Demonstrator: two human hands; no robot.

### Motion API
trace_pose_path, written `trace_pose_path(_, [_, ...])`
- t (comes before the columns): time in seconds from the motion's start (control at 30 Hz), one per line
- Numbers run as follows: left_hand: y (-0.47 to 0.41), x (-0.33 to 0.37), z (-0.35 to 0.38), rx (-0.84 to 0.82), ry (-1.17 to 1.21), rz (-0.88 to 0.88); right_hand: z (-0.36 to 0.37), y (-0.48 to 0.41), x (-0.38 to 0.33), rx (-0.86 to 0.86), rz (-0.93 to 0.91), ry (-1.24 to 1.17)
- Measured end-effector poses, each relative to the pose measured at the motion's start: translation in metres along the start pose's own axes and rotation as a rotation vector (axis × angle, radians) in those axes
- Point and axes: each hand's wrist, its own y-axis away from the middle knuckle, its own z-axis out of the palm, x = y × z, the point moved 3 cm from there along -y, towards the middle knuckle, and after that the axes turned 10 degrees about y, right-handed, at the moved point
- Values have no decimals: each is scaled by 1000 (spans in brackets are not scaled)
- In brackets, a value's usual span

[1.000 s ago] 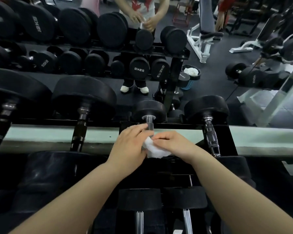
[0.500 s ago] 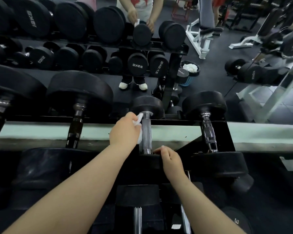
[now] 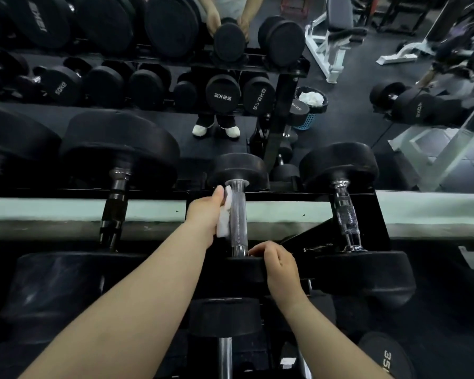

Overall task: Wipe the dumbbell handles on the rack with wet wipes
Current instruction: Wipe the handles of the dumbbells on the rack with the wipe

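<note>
Wipe pressed to one side of the handle only

The left hand pinches the wet wipe against the dumbbell handle; the right hand cups the near head, so the far side may go unwiped.

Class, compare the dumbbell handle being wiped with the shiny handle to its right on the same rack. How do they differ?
The wiped handle is straight and dull grey; the right handle is contoured bright chrome. The wiped handle has a wet wipe pressed on it by the left hand; the right handle is bare. Both are knurled between black heads.

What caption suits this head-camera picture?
Left hand presses a wet wipe against a dumbbell handle; right hand steadies its near end.
</note>
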Motion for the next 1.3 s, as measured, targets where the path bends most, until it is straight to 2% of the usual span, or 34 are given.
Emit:
trace_pose_path(0.1, [-4, 2, 4, -6, -36, 71, 1, 0, 1, 9, 2, -25])
trace_pose_path(0.2, [2, -1, 5, 35, -198, 137, 1, 0, 0, 14, 3, -30])
trace_pose_path(0.37, [14, -15, -6, -22, -472, 105, 1, 0, -1, 21, -4, -38])
trace_pose_path(0.53, [11, -2, 4, 24, -256, 148, 2, -1, 2, 34, -11, -54])
trace_pose_path(0.67, [18, -16, -4, -5, -334, 216, 3, -2, 3, 61, -21, -75])
trace_pose_path(0.77, [20, -28, -10, -36, -346, 149, 3, -2, 4, 61, -26, -82])
trace_pose_path(0.93, [2, -15, 5, -43, 6, -15, 4, -3, 6, 57, -35, -88])
trace_pose_path(1.03, [-4, -10, 13, -28, 107, -48, 5, -3, 9, 66, -40, -86])
trace_pose_path(1.2, [-6, -18, 15, -73, 79, -97, 6, -5, 10, 74, -63, -90])
trace_pose_path(1.3, [-8, -29, 10, -63, -85, -123, 5, -5, 10, 80, -68, -102])
